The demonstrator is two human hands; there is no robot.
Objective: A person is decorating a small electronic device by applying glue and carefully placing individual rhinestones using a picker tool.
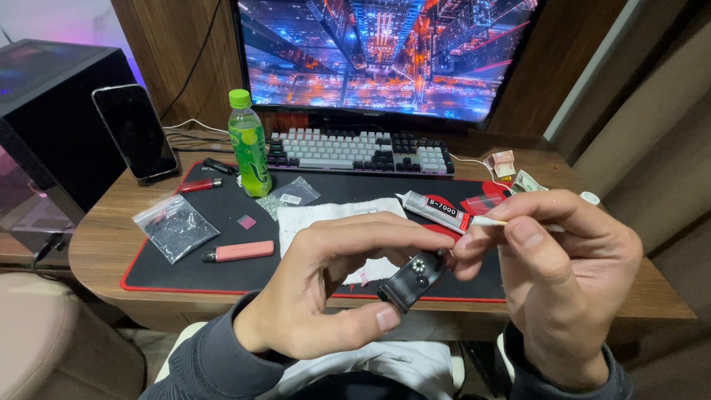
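The left hand (326, 285) is curled around a small black case (412, 281), thumb under its near end and fingers arched over the top, so the piece sits pinched between them just above the person's lap. The case is glossy, rounded at the corners, and carries a tiny cluster of pale stones near its far end. The right hand (563, 274) is closed in a fine pinch on a thin white stick (490, 221), held between thumb and forefinger, with the other fingertips touching the far end of the case; whether the stick's tip meets the stones is hard to tell from here.

Just beyond both hands lies a white textured cloth (311, 218) on a black mat (222, 278) edged in red. A glue tube (437, 210), soft and pale with a red and black label, lies past the right fingers. Left of the left hand are a pink lighter (241, 252) and a clear bag (176, 226) of dark beads. Farther off stand a green bottle (249, 144), a keyboard (359, 152) and a monitor (378, 52).
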